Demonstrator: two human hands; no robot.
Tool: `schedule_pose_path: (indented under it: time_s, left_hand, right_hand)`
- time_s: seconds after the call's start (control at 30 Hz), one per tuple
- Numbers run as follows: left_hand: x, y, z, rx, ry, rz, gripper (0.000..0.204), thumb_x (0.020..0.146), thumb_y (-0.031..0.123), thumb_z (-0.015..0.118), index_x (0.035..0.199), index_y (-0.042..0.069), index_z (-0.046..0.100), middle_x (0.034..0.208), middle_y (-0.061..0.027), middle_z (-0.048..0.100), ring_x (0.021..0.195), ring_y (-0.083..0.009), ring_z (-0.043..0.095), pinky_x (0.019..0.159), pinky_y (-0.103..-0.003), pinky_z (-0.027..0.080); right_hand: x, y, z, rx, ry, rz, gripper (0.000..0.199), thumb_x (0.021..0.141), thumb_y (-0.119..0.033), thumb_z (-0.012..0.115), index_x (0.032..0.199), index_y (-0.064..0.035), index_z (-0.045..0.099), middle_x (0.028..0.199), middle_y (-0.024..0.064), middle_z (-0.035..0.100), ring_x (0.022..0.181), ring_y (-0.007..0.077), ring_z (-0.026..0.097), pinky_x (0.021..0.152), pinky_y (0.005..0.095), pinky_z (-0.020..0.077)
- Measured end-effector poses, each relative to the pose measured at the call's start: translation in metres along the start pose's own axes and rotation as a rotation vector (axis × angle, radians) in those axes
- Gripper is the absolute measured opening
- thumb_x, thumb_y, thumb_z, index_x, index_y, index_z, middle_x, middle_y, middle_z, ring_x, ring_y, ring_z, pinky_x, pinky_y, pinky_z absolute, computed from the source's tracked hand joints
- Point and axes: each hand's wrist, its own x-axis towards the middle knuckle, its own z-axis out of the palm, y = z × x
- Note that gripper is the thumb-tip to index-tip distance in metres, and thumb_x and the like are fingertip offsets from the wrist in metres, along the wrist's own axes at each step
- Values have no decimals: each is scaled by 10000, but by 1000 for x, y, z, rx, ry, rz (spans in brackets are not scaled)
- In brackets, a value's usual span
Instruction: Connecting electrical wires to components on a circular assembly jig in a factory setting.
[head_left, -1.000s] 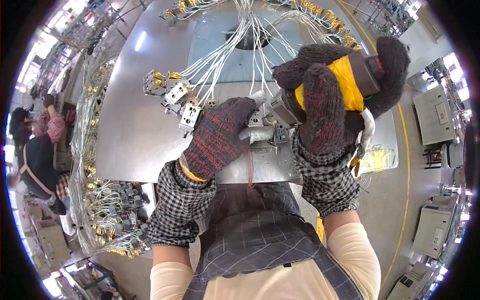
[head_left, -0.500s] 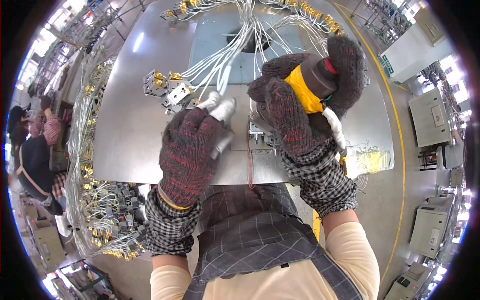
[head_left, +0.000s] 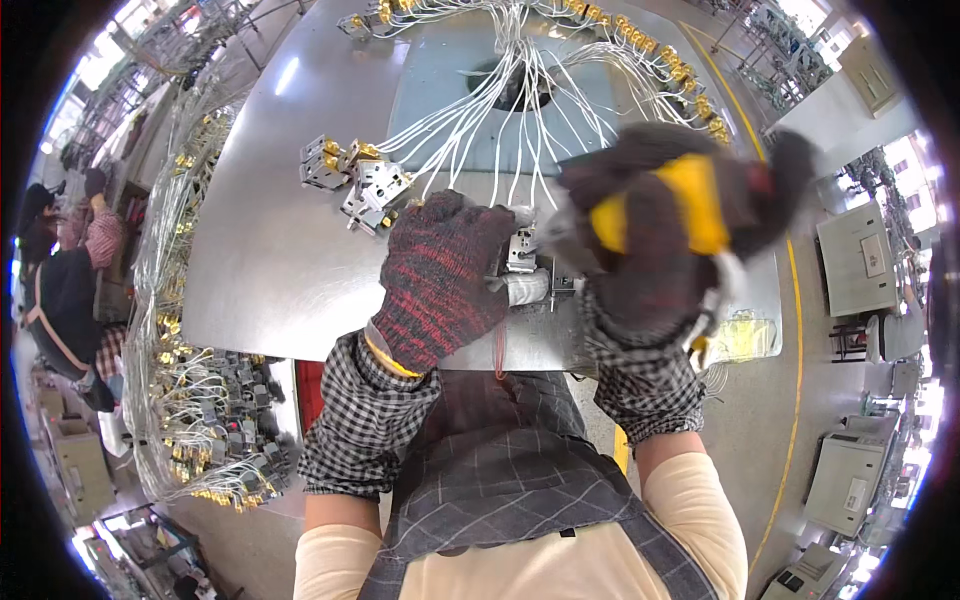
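"Hands?"

"Left hand (head_left: 440,270) half-curled, thumb and fingertip apparently gripping a metal block (head_left: 521,252) near the steel tabletop (head_left: 280,210)'s front edge; right hand (head_left: 650,270) wrapped round a yellow-taped power tool (head_left: 705,205), blurred."

"Around them?"

"White wires (head_left: 517,45), yellow floor line (head_left: 798,350), co-worker (head_left: 68,310) at left."

"Writing?"

"A pale cabinet (head_left: 842,275)'s label (head_left: 876,258), too small to read."

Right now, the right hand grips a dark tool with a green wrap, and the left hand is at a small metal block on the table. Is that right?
Not quite: in the head view, the wrap on the dark tool is yellow, not green. The right hand grips it, and the left hand is at a small metal block on the table.
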Motion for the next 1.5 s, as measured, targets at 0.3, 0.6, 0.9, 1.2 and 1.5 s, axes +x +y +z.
schedule_pose_path:
  time_s: [0.3, 0.6, 0.9, 1.2, 1.5]
  left_hand:
    - [-2, -2, 4, -13, -84, -52, 594, 660, 476, 828, 1098, 109, 664, 1022, -120, 668, 1061, -360, 585, 928, -512, 435]
    - [-15, 13, -26, 116, -30, -43, 772, 680, 490, 787, 1316, 112, 564, 1193, -112, 627, 1033, -313, 592, 883, -488, 438]
    - [-25, -6, -15, -54, -117, 28, 569, 767, 292, 785, 1262, 87, 594, 1124, -124, 649, 1009, -327, 642, 841, -451, 516]
    - [-3, 6, -12, -335, -16, -30, 466, 758, 116, 736, 1195, 28, 599, 979, -142, 667, 916, -345, 671, 761, -436, 533]
    - [-5, -30, -7, -657, -239, -317, 652, 733, 110, 859, 1310, 30, 566, 1135, -109, 683, 1038, -189, 679, 909, -326, 558]
  right_hand:
    - [-2, -24, 3, -150, 165, -75, 779, 890, -33, 679, 1503, -214, 235, 1057, 171, 657, 781, 272, 695, 652, 431, 611]
    - [-13, -29, -22, 431, 147, 469, 481, 993, -297, 585, 1333, 19, 460, 1222, 213, 609, 996, 387, 676, 839, 536, 591]
    - [-15, -35, -32, 638, 358, 568, 617, 943, -210, 643, 1429, -40, 303, 1133, 228, 624, 874, 328, 696, 802, 479, 610]
    - [24, -1, -40, -627, -86, -562, 443, 972, -135, 574, 1388, -102, 423, 969, 225, 668, 726, 282, 695, 679, 425, 607]
    - [14, -27, -2, -61, 22, -241, 655, 961, -302, 612, 1490, -217, 235, 964, 227, 663, 730, 344, 698, 639, 477, 616]
